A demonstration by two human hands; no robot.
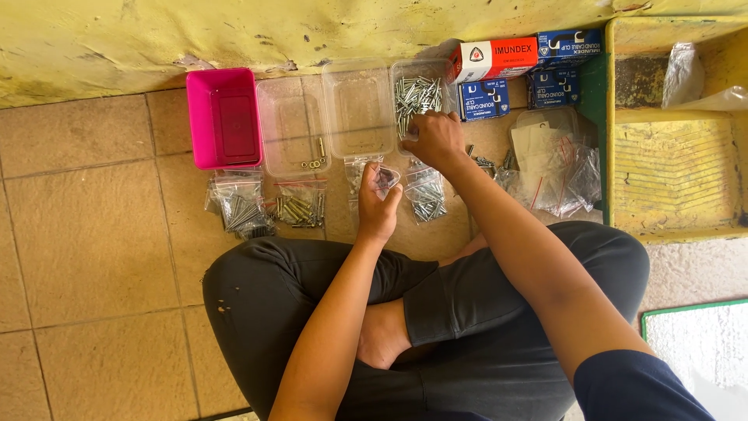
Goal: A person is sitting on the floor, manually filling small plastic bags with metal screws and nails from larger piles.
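Note:
My left hand [377, 207] holds a small clear plastic bag [385, 178] open above the tiled floor. My right hand [435, 139] reaches into a clear plastic tub [418, 92] filled with silver screws, its fingers closed at the tub's near edge; whether they pinch screws is hidden. Two more clear tubs stand to the left, one bare [358, 109], one [292, 125] with a few small brass pieces. Filled bags of screws [425, 196] lie on the floor in front of the tubs.
A pink tub [224, 117] stands at the far left of the row. Bags of screws [238, 206] and brass plugs [298, 208] lie below it. Red and blue boxes [530, 70] sit by the yellow wall; empty bags [555, 168] lie right. My crossed legs [436, 312] fill the foreground.

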